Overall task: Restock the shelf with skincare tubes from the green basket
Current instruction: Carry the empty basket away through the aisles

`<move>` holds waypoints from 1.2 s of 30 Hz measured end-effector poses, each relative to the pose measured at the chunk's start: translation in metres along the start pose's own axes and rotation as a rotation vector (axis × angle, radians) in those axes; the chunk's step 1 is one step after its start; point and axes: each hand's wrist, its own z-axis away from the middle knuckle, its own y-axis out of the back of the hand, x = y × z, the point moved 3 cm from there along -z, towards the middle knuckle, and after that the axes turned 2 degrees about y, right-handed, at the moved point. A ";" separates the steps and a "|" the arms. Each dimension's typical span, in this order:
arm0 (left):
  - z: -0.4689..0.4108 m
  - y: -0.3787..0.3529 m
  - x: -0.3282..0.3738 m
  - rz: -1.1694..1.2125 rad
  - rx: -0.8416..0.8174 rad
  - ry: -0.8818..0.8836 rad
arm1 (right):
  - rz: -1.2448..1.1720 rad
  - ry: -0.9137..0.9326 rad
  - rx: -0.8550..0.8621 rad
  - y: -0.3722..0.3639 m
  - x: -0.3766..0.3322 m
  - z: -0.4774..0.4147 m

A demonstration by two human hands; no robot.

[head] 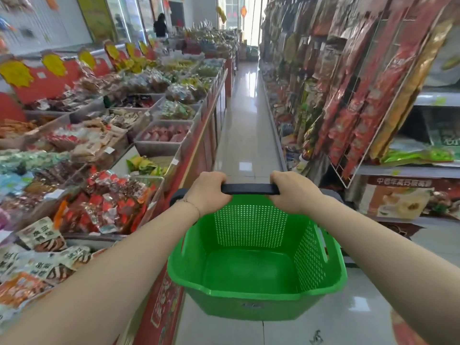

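— Well, from the head camera: gripping the black handle (250,189) with left hand (207,192) and right hand (292,192), one at each end, fingers (217,177) curled over its top.

— And the green basket (249,293)?

— Just below that handle, between both forearms, over the tiled aisle floor (246,135). Perforated walls, plain green bottom showing.

— Around it?

— Snack bins (159,143) along the left, hanging red packets (373,108) on the right. Far off, a person (160,26) in black.
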 end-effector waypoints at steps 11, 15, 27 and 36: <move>-0.174 -0.026 -0.055 0.020 -0.003 -0.048 | -0.016 -0.082 -0.069 -0.025 0.071 -0.169; -0.229 -0.041 -0.068 0.021 0.021 -0.072 | -0.036 -0.102 -0.069 -0.038 0.100 -0.216; -0.421 -0.093 -0.098 0.027 -0.044 -0.014 | -0.100 -0.119 -0.153 -0.069 0.215 -0.391; -0.536 -0.124 -0.114 0.025 -0.079 0.042 | -0.139 -0.122 -0.222 -0.086 0.283 -0.495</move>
